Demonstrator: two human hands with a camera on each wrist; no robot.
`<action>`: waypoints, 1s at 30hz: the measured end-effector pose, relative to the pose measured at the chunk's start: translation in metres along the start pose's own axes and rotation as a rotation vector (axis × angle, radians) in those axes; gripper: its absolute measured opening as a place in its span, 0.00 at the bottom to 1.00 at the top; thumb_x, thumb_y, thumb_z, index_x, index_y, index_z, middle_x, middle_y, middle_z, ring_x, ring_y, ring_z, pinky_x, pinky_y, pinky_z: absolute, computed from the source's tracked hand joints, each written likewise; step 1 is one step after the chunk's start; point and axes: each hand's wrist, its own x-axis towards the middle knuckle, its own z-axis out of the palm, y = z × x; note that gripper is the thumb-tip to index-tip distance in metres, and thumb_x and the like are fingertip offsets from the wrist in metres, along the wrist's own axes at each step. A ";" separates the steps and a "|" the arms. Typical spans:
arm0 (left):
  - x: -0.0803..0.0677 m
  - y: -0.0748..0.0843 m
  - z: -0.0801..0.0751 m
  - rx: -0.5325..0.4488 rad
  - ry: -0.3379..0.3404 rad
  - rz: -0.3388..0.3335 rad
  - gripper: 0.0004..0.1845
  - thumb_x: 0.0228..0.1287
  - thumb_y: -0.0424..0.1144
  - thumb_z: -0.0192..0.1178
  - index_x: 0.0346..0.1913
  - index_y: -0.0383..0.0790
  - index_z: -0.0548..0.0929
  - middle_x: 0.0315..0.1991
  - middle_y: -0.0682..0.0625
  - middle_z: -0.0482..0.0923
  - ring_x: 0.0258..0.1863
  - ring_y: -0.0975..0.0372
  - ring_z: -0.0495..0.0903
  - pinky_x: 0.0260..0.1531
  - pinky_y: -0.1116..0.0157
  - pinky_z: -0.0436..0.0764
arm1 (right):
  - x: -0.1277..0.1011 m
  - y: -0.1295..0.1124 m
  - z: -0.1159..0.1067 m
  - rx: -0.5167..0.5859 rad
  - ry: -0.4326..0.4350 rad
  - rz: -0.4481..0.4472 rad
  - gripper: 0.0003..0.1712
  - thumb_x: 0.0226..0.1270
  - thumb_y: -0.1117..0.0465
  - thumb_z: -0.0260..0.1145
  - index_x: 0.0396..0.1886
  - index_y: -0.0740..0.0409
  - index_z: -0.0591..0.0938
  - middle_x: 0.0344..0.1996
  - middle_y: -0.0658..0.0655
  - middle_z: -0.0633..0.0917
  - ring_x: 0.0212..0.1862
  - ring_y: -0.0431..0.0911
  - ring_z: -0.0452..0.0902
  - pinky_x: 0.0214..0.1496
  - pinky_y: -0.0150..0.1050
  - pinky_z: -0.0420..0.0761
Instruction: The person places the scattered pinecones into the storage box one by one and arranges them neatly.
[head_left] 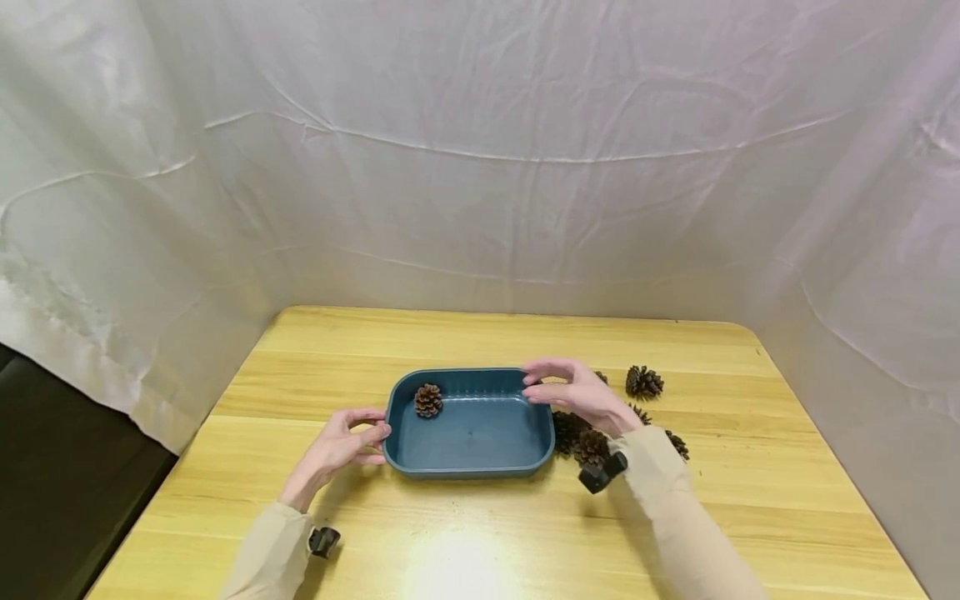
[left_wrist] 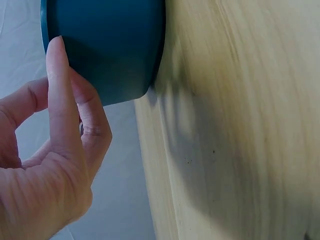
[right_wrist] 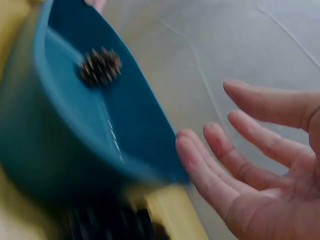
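Observation:
A dark blue rectangular tray (head_left: 465, 372) sits in the middle of a wooden table (head_left: 480, 533), with one pinecone (head_left: 428, 400) in its far left corner. My left hand (head_left: 375, 425) rests at the tray's left end, fingertips against the outer wall. The left wrist view shows a straight finger of that hand (left_wrist: 60, 100) lying on the tray (left_wrist: 110, 45). My right hand (head_left: 536, 385) hovers at the tray's far right corner with relaxed, spread fingers. The right wrist view shows this hand (right_wrist: 225, 130) holding nothing beside the tray (right_wrist: 30, 140) and its pinecone (right_wrist: 100, 66).
Several loose pinecones lie on the table right of the tray: one apart (head_left: 643, 382), a cluster (head_left: 592, 447) under my right wrist, another (head_left: 677, 443) beyond the sleeve. White cloth (head_left: 480, 167) walls the table at back and sides.

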 end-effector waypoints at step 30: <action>-0.001 -0.005 0.005 -0.010 0.080 0.025 0.25 0.70 0.31 0.58 0.65 0.20 0.71 0.50 0.43 0.75 0.33 0.64 0.81 0.33 0.66 0.92 | -0.132 0.079 -0.097 -0.243 0.566 -0.118 0.18 0.69 0.66 0.67 0.54 0.69 0.77 0.39 0.39 0.84 0.42 0.31 0.79 0.50 0.20 0.81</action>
